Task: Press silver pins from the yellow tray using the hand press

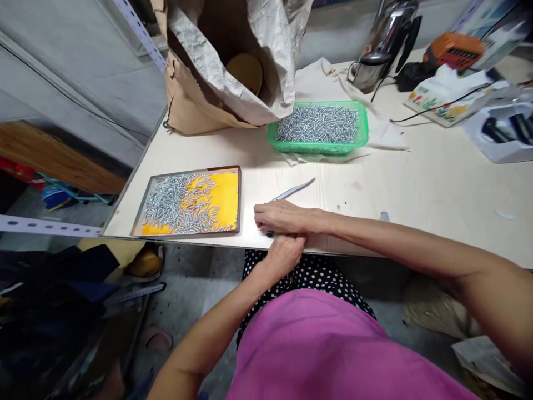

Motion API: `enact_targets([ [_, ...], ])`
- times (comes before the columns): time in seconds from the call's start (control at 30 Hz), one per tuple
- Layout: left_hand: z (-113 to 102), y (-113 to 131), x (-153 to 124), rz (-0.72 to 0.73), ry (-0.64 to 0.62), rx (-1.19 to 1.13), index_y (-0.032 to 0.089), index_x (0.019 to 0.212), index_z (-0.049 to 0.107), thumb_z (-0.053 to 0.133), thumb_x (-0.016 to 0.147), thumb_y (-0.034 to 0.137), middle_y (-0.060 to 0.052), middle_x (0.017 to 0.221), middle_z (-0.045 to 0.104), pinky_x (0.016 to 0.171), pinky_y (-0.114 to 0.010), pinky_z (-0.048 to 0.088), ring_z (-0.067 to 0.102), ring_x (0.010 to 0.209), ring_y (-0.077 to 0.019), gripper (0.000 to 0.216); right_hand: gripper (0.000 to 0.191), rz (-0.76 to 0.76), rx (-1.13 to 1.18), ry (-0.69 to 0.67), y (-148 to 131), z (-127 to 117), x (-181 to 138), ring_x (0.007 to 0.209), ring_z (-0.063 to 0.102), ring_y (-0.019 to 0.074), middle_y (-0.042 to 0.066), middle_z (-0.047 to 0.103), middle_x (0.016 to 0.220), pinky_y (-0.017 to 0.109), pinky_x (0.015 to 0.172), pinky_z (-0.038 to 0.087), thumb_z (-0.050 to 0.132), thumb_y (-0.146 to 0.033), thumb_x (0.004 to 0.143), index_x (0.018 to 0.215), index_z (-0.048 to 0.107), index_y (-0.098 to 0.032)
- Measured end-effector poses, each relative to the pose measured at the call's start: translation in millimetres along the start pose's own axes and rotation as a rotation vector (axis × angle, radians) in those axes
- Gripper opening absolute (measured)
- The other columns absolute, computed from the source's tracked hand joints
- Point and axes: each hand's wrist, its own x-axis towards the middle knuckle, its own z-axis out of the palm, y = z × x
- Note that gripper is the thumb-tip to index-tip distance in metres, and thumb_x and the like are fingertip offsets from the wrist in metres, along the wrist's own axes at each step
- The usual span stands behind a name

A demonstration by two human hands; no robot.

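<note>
My right hand point(283, 216) lies on the table's front edge point(375, 244), fingers together and pointing left, pressed over something small and dark that I cannot make out. My left hand point(285, 253) is curled just under it at the table edge, fingers hidden against the right hand. A metal blade-like tool point(293, 190) rests on the table just beyond my right hand. To the left is a yellow-bottomed tray point(227, 191) holding several small silver screws. A green basket point(362, 130) full of the same screws stands farther back.
A crumpled paper sack point(233, 72) stands at the back left. A white cloth point(316, 80), a metal kettle point(385, 41), an orange device point(453, 50), boxes and cables crowd the back right. A shelf upright point(137, 28) rises at the left.
</note>
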Motion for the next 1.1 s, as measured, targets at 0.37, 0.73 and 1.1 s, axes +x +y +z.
enact_targets([
  [0.37,-11,-1,3,0.135,0.436,-0.110,0.020,0.102,0.062,0.047,0.097,0.012,-0.013,0.136,0.065,0.103,-0.043,0.055,0.058,0.131,-0.0268,0.017,0.016,0.543,-0.179,0.966,60,-137,-40,0.088,0.059,0.0174,0.008,0.064,0.103,0.028,0.073,0.045,0.051,-0.022,0.099,0.108,0.064,-0.017],
  [0.73,-71,-20,-19,-0.740,0.410,-0.615,0.018,0.085,0.073,0.063,0.083,0.050,-0.004,0.075,0.071,0.065,-0.028,0.051,0.064,0.068,-0.0178,0.034,0.024,0.483,0.053,0.196,-4,-19,-108,0.084,0.058,0.0154,0.007,0.060,0.106,0.028,0.070,0.043,0.059,-0.033,0.098,0.114,0.067,-0.017],
  [1.1,-65,-49,-5,-0.898,0.164,-0.600,0.017,0.075,0.074,0.068,0.067,0.063,-0.002,0.056,0.066,0.050,-0.024,0.039,0.058,0.055,-0.0171,0.046,0.014,0.577,-0.068,0.150,-2,12,-100,0.082,0.055,0.0158,0.007,0.064,0.103,0.028,0.062,0.032,0.053,-0.024,0.101,0.103,0.065,-0.016],
])
